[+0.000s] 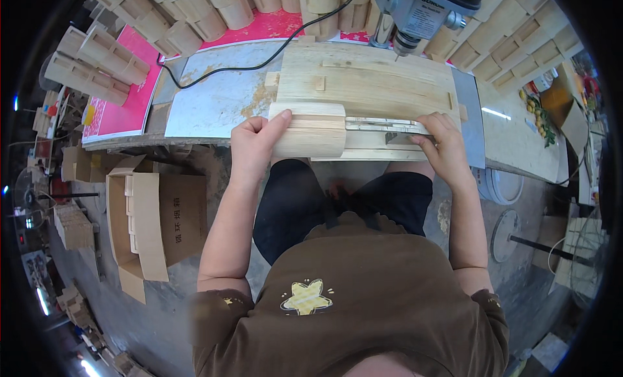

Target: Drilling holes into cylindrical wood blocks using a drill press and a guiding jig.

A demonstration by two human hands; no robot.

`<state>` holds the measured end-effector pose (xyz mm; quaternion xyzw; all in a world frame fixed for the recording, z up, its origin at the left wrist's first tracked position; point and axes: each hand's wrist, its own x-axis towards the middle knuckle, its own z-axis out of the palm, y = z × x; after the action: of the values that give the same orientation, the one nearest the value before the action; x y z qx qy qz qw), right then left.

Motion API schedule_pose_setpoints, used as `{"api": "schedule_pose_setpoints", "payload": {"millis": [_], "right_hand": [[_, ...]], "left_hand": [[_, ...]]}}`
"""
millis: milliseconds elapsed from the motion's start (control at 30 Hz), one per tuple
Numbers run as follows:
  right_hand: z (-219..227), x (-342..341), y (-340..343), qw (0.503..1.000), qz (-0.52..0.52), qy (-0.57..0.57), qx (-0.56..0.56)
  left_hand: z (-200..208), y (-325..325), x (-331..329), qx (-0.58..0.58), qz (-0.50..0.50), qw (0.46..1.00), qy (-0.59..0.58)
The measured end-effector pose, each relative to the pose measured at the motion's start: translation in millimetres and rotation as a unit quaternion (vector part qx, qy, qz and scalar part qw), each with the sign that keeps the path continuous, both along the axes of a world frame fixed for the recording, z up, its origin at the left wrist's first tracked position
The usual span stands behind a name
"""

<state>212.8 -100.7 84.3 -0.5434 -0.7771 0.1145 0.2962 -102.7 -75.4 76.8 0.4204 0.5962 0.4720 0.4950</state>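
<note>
one left hand [254, 142] clamped on a wooden cylinder [318, 135] (pale, on its side); right of the cylinder, the right hand [446, 143] gripping a slim, flat strip [383, 124].

Cream wooden cylinder [317, 144], brown shirt [389, 279] with yellow star [307, 297]

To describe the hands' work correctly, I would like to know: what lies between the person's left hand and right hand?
In the head view, a wooden cylinder and a narrow strip lie between left hand and right hand.
</note>
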Motion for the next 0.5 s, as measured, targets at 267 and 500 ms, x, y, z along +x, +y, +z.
{"api": "schedule_pose_setpoints", "payload": {"millis": [267,500], "right_hand": [[2.9,13.5,-2.3,1.0,-0.002,-0.02,-0.002],[-3.5,6.6,-1.0,0.998,-0.016,-0.036,0.04]], "left_hand": [[-25.1,-1.5,18.7,0.011,-0.003,1.0,-0.023],[-31.7,-7.8,69.5,0.019,-0.146,0.987,-0.06]]}}
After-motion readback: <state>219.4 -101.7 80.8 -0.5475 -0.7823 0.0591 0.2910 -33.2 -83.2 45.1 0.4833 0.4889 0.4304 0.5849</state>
